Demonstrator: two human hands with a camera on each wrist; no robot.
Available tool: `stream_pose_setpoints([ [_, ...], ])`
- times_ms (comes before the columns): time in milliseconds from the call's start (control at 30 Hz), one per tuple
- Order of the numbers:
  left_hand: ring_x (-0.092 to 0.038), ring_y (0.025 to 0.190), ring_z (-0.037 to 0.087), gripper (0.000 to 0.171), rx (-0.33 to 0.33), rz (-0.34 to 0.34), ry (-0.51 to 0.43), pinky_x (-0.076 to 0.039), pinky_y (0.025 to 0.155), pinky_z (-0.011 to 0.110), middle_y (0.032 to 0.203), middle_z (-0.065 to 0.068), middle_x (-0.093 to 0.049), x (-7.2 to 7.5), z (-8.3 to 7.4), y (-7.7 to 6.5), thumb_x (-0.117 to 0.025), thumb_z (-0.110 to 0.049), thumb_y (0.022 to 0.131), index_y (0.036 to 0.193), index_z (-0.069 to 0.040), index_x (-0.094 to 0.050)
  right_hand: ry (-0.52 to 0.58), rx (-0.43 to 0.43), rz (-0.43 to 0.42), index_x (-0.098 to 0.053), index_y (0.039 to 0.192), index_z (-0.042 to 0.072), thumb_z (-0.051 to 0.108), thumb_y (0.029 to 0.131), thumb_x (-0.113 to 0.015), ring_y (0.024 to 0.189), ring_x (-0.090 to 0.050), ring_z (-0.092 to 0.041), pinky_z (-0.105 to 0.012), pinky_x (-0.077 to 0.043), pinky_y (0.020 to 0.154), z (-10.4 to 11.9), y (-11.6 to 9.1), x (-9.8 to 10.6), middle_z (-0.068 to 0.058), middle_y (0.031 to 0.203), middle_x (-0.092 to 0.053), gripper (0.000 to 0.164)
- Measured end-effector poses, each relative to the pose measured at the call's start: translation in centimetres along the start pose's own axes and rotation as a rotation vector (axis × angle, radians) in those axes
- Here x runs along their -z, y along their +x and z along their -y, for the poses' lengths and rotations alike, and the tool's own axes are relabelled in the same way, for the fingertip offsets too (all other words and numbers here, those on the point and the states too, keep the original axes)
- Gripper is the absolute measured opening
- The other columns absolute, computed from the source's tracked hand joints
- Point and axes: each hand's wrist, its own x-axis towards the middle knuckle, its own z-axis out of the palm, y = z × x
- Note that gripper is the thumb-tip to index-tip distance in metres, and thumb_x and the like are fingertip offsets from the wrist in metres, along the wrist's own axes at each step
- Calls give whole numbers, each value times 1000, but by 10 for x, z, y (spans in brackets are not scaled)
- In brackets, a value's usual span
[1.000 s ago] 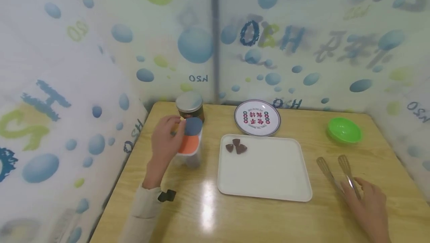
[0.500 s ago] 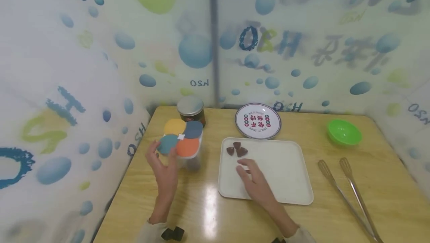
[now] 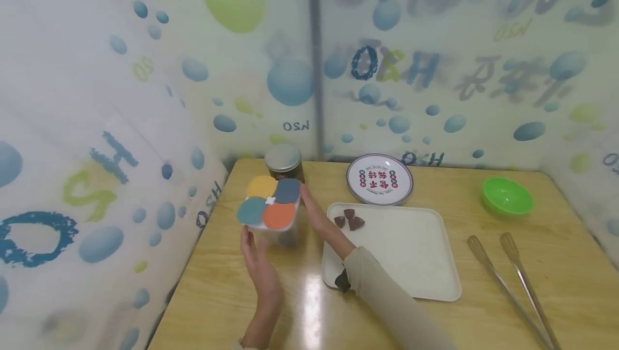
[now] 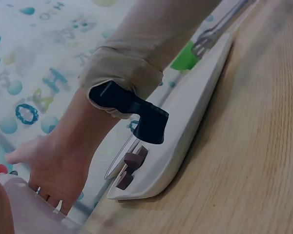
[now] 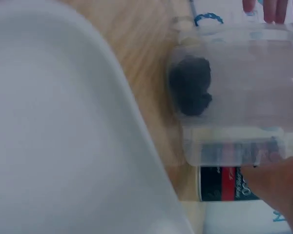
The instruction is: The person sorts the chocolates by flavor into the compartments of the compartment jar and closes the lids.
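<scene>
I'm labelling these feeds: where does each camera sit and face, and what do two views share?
Head: worn on the head, facing forward and down at lidded container, tray and table; left hand, right hand and right sleeve show.
Left wrist: worn there, facing rightward across the table at tray, brown pieces and green bowl; right hand and sleeve show.
Right wrist: worn there, facing the container's side, tray at left; left hand's fingers and right hand partly show.
Shared: head and left wrist both show the brown pieces.
</scene>
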Motion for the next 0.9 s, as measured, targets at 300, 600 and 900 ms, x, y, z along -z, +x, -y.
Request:
stream_pose_setpoints([
  [300,1,156,17,67,-46,34,7,-3,127,46,169,-5,-1,-9,2,17,-39,-44,107,161,-27,-5,32,-9,27,-15,160,7,51,108,-10,156,-11,-31,-49,-10,127,-11,-13,-1,-13,168,-11,69],
  [600,1,155,10,64,53,27,-3,-1,127,37,169,-10,1,-9,-10,48,-30,-45,107,161,-30,1,-51,0,-47,-13,161,13,48,108,-17,156,-11,-30,-55,-8,125,-13,-48,-24,-9,168,-13,64],
  [900,-10,156,13,58,37,-25,5,-10,128,35,169,-5,-11,-4,-4,47,-27,-38,107,161,-22,-13,26,41,-51,-19,159,8,49,109,-9,154,-19,-27,-50,-18,125,-15,-56,-17,-11,165,-23,65],
])
